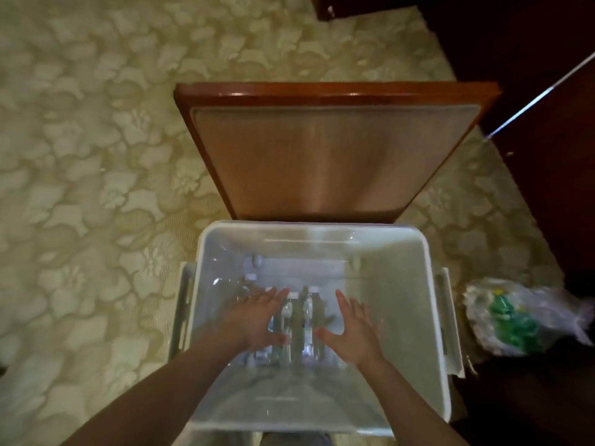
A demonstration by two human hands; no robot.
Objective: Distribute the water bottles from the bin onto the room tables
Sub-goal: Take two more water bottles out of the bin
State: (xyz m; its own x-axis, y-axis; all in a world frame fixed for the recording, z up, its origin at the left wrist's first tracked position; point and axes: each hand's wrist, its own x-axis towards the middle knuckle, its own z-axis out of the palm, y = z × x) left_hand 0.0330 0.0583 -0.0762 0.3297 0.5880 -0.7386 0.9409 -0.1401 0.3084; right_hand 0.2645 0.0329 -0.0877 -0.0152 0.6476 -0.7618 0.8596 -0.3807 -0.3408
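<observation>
A clear plastic bin (402, 304) stands on the carpet right below me. Several clear water bottles (301, 320) lie side by side on its bottom, blurred by the plastic. My left hand (257, 320) reaches into the bin with straight, spread fingers, just left of the bottles and partly over them. My right hand (352, 333) is also inside, fingers straight, just right of the bottles. Neither hand holds anything. A wooden table (322, 162) with a reddish rim stands directly beyond the bin's far edge.
Patterned beige carpet (96, 156) covers the floor to the left and beyond. A clear plastic bag with green items (515, 320) lies on the floor right of the bin. Dark furniture (531, 75) fills the upper right.
</observation>
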